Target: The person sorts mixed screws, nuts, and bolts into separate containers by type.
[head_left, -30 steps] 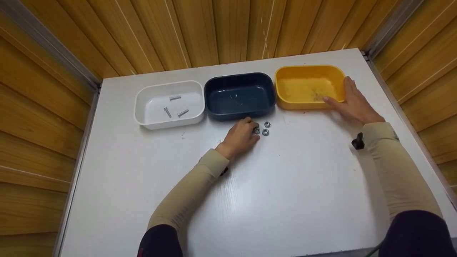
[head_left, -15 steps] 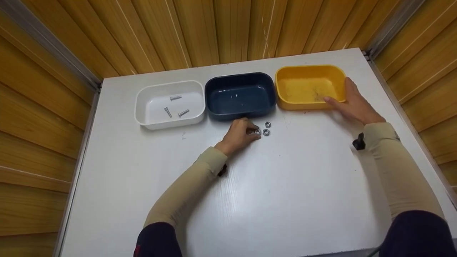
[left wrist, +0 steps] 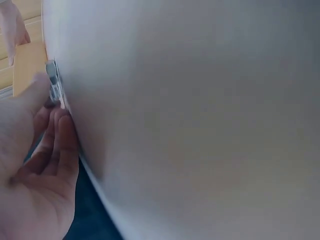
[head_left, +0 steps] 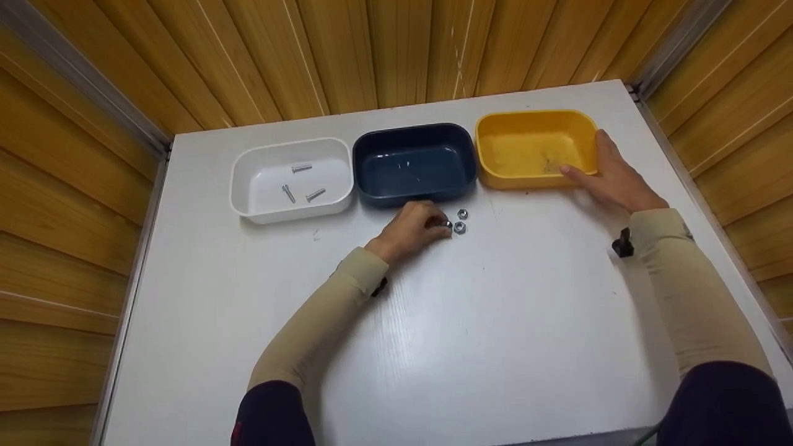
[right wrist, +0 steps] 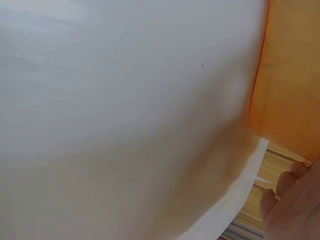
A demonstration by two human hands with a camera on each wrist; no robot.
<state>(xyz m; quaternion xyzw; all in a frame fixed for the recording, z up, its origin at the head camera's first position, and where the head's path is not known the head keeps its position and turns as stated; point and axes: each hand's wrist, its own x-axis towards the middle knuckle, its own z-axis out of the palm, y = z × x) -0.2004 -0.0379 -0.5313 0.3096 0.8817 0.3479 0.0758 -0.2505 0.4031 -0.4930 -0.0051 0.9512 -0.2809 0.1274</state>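
Head: pinching a nut (head_left: 448, 225) between thumb and fingers of left hand (head_left: 409, 229), just in front of blue bin (head_left: 415, 200), over worktop (head_left: 495, 310), with two loose nuts (head_left: 460, 228) just beside. Gripping corner of yellow bin (head_left: 523, 182) with right hand (head_left: 616, 178). Also showing three screws (head_left: 302, 168) in white bin (head_left: 297, 214).

Left wrist: showing metal at left fingertips; cannot tell which nut.

Right wrist: showing right fingers at yellow bin's edge, partly cropped.

On our white table (head_left: 495, 322) we see, left to right along the far part, a white tray (head_left: 291, 214), a blue tray (head_left: 433, 172) and a yellow tray (head_left: 526, 182), with two nuts (head_left: 460, 228) near the blue one's front right corner.
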